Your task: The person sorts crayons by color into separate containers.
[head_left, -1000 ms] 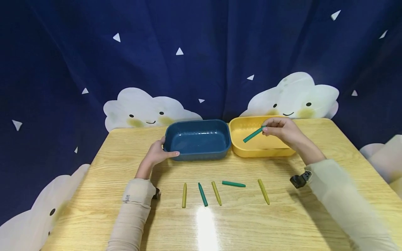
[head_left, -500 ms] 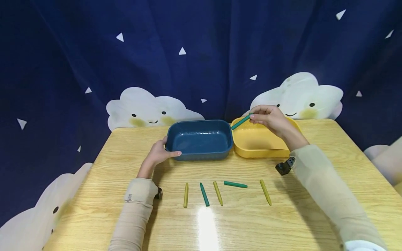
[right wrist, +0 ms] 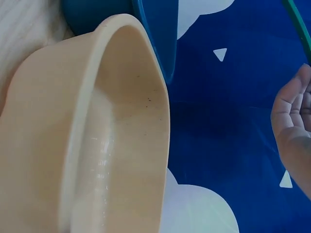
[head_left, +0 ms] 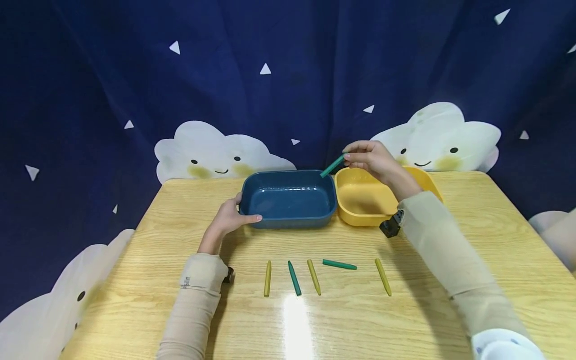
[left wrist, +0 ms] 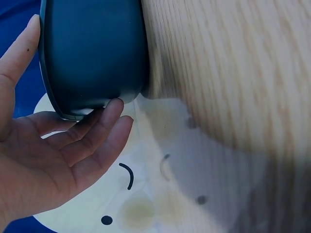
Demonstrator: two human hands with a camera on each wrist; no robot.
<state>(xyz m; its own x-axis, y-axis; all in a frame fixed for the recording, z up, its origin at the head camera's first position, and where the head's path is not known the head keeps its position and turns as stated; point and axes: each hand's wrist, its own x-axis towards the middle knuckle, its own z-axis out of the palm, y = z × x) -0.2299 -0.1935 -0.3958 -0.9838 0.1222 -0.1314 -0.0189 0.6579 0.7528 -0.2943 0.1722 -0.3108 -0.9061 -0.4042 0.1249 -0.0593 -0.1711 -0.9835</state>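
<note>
My right hand (head_left: 371,159) pinches a green crayon (head_left: 333,166) by one end, above the back right corner of the blue bin (head_left: 292,223). The crayon slants down to the left. In the right wrist view, the hand (right wrist: 296,111) and part of the crayon (right wrist: 297,22) show at the right edge. My left hand (head_left: 227,218) holds the bin's left end, with the thumb along the near rim. Seen from the left wrist, the fingers of that hand (left wrist: 58,150) bend against the wall of the blue bin (left wrist: 97,53). The bin's inside shows no crayons.
A yellow bin (head_left: 360,220) stands against the blue bin's right side, partly behind my right forearm. On the wooden table (head_left: 135,300) lie two green crayons (head_left: 294,278) (head_left: 340,264) and three yellow crayons (head_left: 267,278) (head_left: 314,277) (head_left: 383,277). A dark blue curtain (head_left: 225,60) hangs behind.
My right hand has carried the green crayon leftward and up, from over the yellow bin to over the blue bin's back right corner. The left hand keeps its hold on the blue bin.
</note>
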